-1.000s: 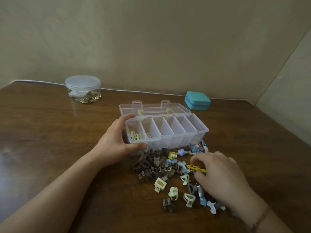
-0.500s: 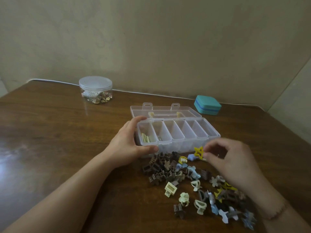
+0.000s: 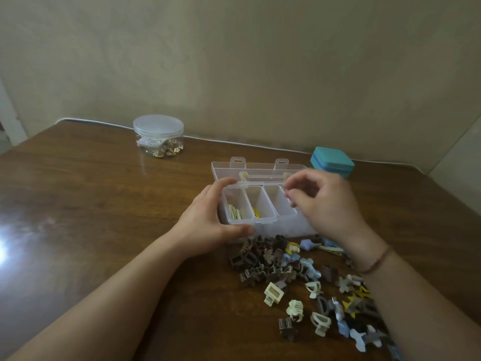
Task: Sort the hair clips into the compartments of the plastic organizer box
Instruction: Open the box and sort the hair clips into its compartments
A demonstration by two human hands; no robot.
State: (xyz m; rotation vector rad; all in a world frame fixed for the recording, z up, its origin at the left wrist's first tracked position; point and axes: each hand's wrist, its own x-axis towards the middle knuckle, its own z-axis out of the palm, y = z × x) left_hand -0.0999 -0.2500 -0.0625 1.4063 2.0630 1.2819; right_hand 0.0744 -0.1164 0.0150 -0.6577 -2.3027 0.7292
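Since the earlier frame the right hand had risen from the hair clips to hover over the organizer box, fingers loosely curled, holding nothing; a yellow clip lay in the second compartment. Left hand gripped the box's corner on the counter.

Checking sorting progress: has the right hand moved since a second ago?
Yes. The right hand has risen from the loose clip pile to above the clear plastic organizer box, nearer the teal case.
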